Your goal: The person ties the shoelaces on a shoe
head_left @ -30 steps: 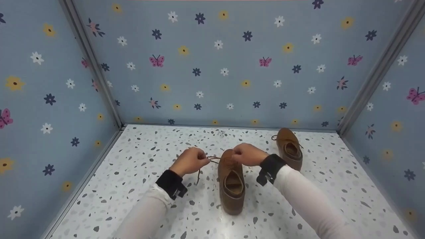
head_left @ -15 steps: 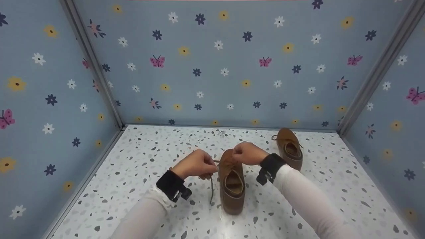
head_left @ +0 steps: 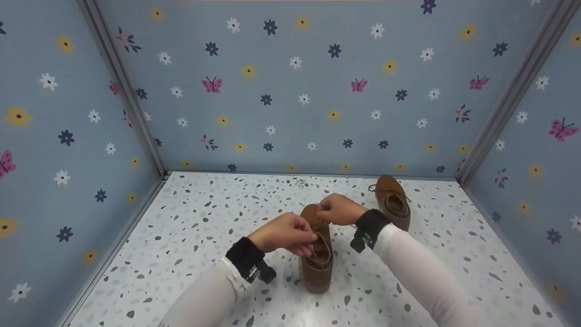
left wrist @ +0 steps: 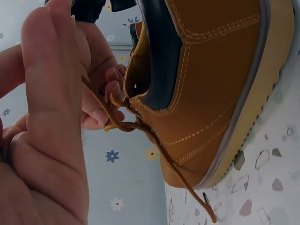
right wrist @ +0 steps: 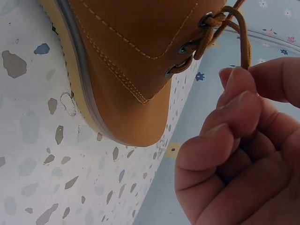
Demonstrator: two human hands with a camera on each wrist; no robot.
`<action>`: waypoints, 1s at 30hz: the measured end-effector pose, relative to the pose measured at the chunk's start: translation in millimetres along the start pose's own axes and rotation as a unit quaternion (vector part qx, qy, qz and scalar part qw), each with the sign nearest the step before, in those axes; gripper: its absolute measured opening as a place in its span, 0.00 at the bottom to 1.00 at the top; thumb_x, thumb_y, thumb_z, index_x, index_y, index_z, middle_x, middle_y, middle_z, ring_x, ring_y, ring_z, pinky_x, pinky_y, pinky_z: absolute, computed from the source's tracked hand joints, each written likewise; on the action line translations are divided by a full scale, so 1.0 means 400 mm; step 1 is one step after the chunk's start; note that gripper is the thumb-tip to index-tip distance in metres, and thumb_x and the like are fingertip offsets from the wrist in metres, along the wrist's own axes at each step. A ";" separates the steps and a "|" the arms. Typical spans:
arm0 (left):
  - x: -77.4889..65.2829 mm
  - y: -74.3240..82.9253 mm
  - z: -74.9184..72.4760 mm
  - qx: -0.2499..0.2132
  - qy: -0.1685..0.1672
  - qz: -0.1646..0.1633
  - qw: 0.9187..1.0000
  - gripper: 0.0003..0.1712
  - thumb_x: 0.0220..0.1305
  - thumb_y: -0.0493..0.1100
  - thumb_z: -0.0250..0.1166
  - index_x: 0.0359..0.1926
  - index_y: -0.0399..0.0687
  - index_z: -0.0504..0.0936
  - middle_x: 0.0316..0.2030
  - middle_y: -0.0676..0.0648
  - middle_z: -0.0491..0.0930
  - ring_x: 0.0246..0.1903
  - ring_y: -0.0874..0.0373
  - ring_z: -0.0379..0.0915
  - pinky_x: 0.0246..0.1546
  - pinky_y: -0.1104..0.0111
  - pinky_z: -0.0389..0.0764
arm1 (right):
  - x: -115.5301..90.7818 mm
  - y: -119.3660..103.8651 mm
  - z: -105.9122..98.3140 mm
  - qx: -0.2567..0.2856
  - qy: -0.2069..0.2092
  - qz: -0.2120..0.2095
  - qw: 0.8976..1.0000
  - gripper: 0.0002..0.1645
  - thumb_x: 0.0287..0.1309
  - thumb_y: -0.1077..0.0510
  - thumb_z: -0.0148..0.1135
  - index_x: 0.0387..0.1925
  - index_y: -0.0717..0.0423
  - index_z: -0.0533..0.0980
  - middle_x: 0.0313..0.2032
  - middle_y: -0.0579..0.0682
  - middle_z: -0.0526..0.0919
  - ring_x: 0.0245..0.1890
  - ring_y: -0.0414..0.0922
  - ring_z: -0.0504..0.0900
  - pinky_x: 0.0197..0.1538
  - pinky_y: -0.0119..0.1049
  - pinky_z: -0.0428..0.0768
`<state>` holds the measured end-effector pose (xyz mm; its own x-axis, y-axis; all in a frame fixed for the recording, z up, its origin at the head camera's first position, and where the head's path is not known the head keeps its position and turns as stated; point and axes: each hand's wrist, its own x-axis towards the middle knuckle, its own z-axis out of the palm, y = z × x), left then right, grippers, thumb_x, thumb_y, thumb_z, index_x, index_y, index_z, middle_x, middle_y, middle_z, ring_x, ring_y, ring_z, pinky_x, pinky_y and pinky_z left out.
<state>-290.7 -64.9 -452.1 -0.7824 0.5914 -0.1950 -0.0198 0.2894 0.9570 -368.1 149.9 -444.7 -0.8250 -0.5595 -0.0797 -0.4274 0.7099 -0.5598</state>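
Note:
A brown lace-up shoe (head_left: 316, 278) stands on the speckled floor, its toe toward the back wall. Over its laces, my right hand (head_left: 341, 210) pinches a loop of shoelace (right wrist: 244, 40) between thumb and forefinger. My left hand (head_left: 287, 232) is above the shoe's opening, its thumb and forefinger pinched together. In the left wrist view a strand of the shoelace (left wrist: 97, 97) runs from the knot to behind the left hand's fingers, which hide its grip. A loose lace end (left wrist: 187, 187) hangs down the shoe's side.
A matching brown shoe (head_left: 386, 184), its lace bow showing, stands farther back to the right, close to the back wall (head_left: 272, 113). Flower-patterned panels bound the speckled floor (head_left: 213, 204) at left, back and right.
My left hand has moved right and nearer, from beside the shoe to above its opening, drawing the lace along. My right hand stays almost where it was.

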 end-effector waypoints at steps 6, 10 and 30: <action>0.015 0.004 0.023 -0.021 -0.046 0.027 0.998 0.20 0.63 0.46 0.66 0.48 0.34 0.80 0.34 0.41 0.88 0.28 0.58 0.85 0.34 0.63 0.86 | -0.002 0.006 -0.011 0.008 -0.006 -0.019 1.000 0.10 0.60 0.57 0.58 0.26 0.50 0.82 0.24 0.44 0.84 0.22 0.37 0.79 0.29 0.31 0.78; 0.018 0.004 0.023 0.045 -0.071 0.043 0.995 0.17 0.64 0.46 0.64 0.51 0.44 0.83 0.37 0.44 0.88 0.29 0.58 0.85 0.34 0.61 0.86 | -0.004 0.013 -0.018 0.008 -0.015 -0.023 1.000 0.09 0.61 0.55 0.59 0.27 0.47 0.83 0.25 0.46 0.84 0.22 0.37 0.77 0.29 0.31 0.77; 0.050 -0.076 -0.103 0.132 0.147 0.011 0.980 0.07 0.60 0.49 0.67 0.33 0.52 0.86 0.32 0.44 0.86 0.23 0.58 0.80 0.16 0.72 0.73 | -0.015 0.016 -0.030 0.018 -0.027 -0.037 0.999 0.10 0.64 0.50 0.60 0.30 0.44 0.84 0.24 0.45 0.83 0.20 0.36 0.73 0.28 0.32 0.74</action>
<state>-331.3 -92.8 -476.3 -0.9274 0.3681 -0.0666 0.1312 0.4868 0.8636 -370.4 163.0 -438.0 -0.7701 -0.6328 -0.0804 -0.4726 0.6507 -0.5943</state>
